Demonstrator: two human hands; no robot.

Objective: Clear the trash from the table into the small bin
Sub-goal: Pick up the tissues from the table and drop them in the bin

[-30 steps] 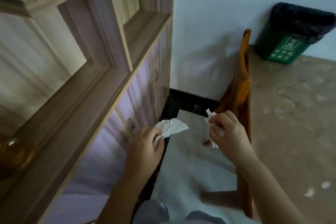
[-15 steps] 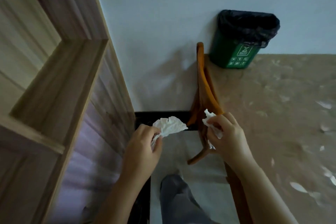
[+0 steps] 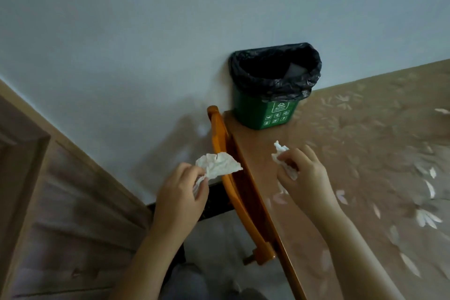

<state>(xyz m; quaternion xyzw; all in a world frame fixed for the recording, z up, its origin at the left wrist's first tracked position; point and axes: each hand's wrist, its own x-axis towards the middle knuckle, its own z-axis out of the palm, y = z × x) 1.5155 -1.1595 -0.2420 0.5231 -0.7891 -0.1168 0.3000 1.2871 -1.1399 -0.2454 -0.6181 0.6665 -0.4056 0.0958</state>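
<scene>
A small green bin (image 3: 267,112) lined with a black bag stands on the table's far left corner against the wall. My left hand (image 3: 181,198) pinches a crumpled white tissue (image 3: 219,165) off the table's left edge, above the floor. My right hand (image 3: 303,174) grips a second crumpled tissue (image 3: 282,157) over the table, a short way in front of the bin.
The table (image 3: 365,165) carries a beige flower-patterned cover. An orange wooden chair back (image 3: 227,178) leans along the table's left edge, between my hands. A wooden cabinet (image 3: 48,202) stands at the left. The pale wall runs behind the bin.
The view has swung right, from the cabinet to the table. The bin is now nearer and more central. Both hands, each still holding a tissue, have moved toward it; the right is now over the table.
</scene>
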